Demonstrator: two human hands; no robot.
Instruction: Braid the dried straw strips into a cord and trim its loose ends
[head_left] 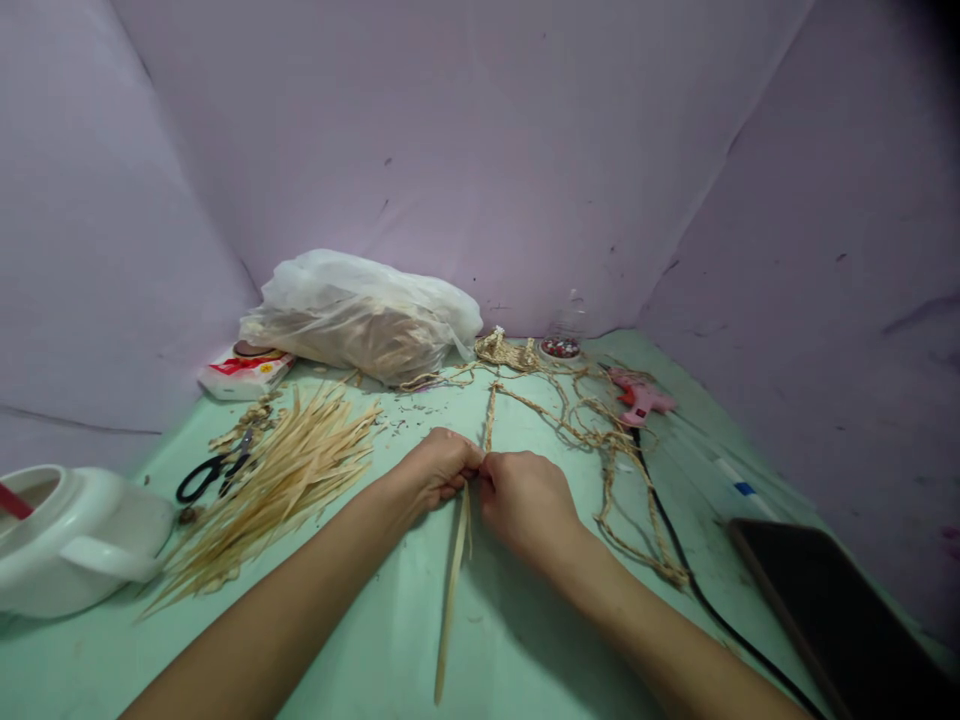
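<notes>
My left hand (442,466) and my right hand (525,492) meet at the middle of the table, fingers closed in a pinch on a twisted straw cord (490,420). From between the hands a loose flat straw strip (450,610) hangs toward me. Beyond them the cord runs away and joins a long tangle of straw rope (592,430) on the right. Left of my hands lies a spread pile of dry straw strips (300,460). Exactly how the fingertips grip the cord is hidden.
Scissors (217,470) and a white pot (97,540) stand left. At the back are a plastic bag (360,310), a tissue pack (247,375), a woven straw piece (506,350) and a bead dish (560,349). A pink glue gun (641,396), black cable (679,540) and dark tablet (832,610) lie right.
</notes>
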